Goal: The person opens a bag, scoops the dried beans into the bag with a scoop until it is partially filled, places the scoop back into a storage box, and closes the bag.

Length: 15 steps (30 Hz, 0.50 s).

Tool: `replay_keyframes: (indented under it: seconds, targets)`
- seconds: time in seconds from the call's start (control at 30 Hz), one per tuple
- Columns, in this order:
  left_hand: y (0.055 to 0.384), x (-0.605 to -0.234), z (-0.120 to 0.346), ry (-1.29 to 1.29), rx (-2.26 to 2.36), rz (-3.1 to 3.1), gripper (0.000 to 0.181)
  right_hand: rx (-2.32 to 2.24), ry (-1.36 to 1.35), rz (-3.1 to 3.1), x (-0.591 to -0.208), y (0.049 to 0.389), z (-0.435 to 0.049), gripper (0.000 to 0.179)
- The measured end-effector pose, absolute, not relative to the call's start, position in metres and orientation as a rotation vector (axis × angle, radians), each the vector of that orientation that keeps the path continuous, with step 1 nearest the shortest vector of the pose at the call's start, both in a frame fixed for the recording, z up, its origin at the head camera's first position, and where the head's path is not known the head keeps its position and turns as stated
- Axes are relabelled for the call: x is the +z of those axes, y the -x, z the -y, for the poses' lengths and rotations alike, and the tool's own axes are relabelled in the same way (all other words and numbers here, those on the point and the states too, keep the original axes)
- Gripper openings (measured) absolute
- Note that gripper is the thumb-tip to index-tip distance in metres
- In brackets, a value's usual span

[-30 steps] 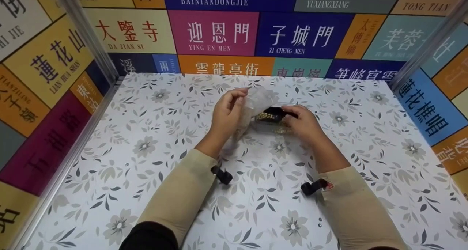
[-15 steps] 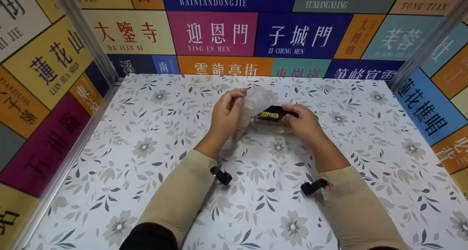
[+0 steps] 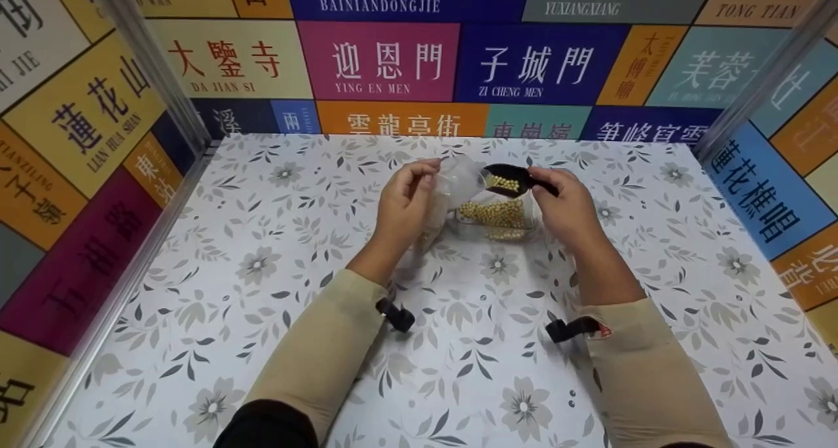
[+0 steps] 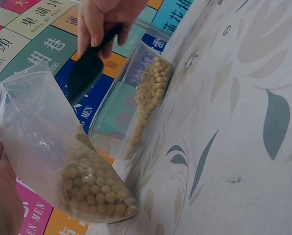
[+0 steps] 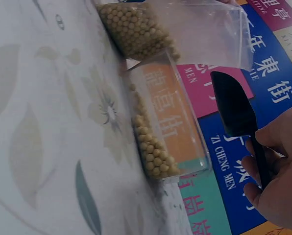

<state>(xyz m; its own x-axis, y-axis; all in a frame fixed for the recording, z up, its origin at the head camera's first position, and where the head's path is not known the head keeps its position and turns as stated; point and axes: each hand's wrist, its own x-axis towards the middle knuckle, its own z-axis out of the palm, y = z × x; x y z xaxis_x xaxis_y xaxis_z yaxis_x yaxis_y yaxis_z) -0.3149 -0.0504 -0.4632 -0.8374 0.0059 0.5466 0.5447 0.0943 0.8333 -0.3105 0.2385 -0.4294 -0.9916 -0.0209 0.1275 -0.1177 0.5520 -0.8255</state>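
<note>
My left hand (image 3: 404, 202) holds a clear plastic bag (image 4: 31, 110) upright by its side, its mouth spread. Round, pale yellow beans (image 4: 94, 191) that look like soybeans fill the bag's lower part. In my right hand (image 3: 568, 205) is the handle of a black scoop (image 5: 231, 105), gripped between thumb and fingers. The head view shows beans (image 3: 503, 183) lying in the scoop, whose tip is right at the bag's mouth. Under the scoop, a clear rectangular box (image 5: 197, 132) stands on the table beside the bag, with more beans (image 5: 156, 156) along its bottom.
A white cloth with grey flowers and leaves covers the table (image 3: 314, 369). Behind it and at both sides rise wall panels (image 3: 380, 61) of coloured blocks with lettering. Black camera bands (image 3: 396, 315) sit on both sleeves.
My right hand has lifted the scoop, loaded with beans, up out of the box and slightly back to the right. My left hand and the bag stay in place.
</note>
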Motion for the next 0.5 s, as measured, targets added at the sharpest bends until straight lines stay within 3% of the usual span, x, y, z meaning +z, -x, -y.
replay_keyframes:
  seconds: [0.5]
  targets:
    - [0.315,-0.463,0.052,0.54,-1.741,1.99,0.018,1.391,-0.109,2.557,-0.4,0.293,-0.236,0.042]
